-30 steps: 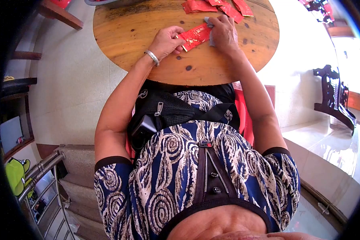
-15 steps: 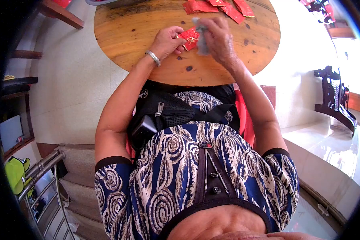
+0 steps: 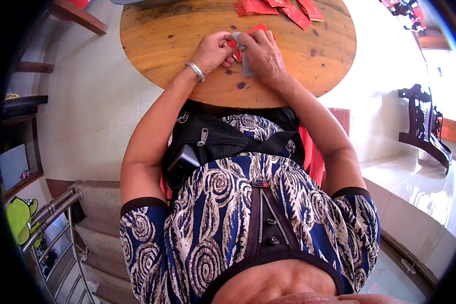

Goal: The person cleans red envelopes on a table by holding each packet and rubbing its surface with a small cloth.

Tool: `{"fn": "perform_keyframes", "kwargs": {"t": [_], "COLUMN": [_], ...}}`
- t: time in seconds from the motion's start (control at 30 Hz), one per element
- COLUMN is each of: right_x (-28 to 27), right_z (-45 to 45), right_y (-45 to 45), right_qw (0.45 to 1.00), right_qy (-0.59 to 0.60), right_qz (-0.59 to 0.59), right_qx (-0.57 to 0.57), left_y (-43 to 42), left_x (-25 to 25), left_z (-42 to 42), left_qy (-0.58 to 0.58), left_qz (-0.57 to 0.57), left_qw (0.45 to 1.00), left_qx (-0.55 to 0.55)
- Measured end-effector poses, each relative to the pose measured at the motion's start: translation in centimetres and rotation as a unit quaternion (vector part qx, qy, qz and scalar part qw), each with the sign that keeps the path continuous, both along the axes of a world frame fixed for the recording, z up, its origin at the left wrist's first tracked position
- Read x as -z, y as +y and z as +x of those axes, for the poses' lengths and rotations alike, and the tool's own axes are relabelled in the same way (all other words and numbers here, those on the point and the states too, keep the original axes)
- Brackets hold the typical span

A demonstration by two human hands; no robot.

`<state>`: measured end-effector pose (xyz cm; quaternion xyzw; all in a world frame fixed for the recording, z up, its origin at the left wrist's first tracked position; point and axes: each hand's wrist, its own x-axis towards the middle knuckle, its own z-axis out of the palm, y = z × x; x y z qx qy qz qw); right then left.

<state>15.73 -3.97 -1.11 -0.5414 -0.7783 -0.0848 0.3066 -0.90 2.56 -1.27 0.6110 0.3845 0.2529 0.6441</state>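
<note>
My left hand (image 3: 212,52), with a silver bracelet at the wrist, pinches the left end of a red packet (image 3: 259,28) above the wooden table (image 3: 187,30). My right hand (image 3: 264,55) is closed on a grey cloth (image 3: 247,66) and lies over the middle of the packet, hiding much of it. The two hands are close together, with the cloth reaching the left fingertips. Several more red packets (image 3: 295,16) lie at the table's far edge.
A grey container's edge (image 3: 131,1) shows at the far left of the table. Dark carved furniture (image 3: 420,121) stands to the right. At the lower left are a metal railing (image 3: 50,215) and steps (image 3: 101,233). A black bag (image 3: 207,142) rests on my lap.
My right hand has moved left with the grey cloth, from the packet's right end over its middle towards my left fingers. My left hand has kept its hold and hardly moved.
</note>
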Motion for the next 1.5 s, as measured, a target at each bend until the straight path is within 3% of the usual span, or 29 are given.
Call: {"fn": "perform_keyframes", "kwargs": {"t": [0.47,0.67,0.73,0.9,1.5], "right_x": [0.8,-1.7,-2.3,-1.1,0.7], "right_z": [5.0,2.0,0.7,-0.2,4.1], "right_y": [1.5,0.7,0.5,0.6,2.4], "right_qw": [0.996,0.997,1.000,0.998,0.998], "right_qy": [0.014,0.060,-0.012,-0.044,-0.025], "right_qz": [-0.001,0.038,0.018,-0.006,-0.022], "right_qx": [0.093,0.017,-0.015,-0.046,0.059], "left_y": [0.2,0.2,0.2,0.1,0.1], "left_x": [0.4,0.0,0.1,0.3,-0.1], "left_z": [-0.1,0.1,0.2,0.0,0.0], "left_qy": [0.002,0.034,0.023,-0.012,0.029], "left_qz": [-0.006,-0.018,-0.014,-0.010,-0.011], "left_qw": [1.000,0.999,1.000,1.000,1.000], "left_qx": [-0.006,-0.004,0.000,-0.001,-0.004]}}
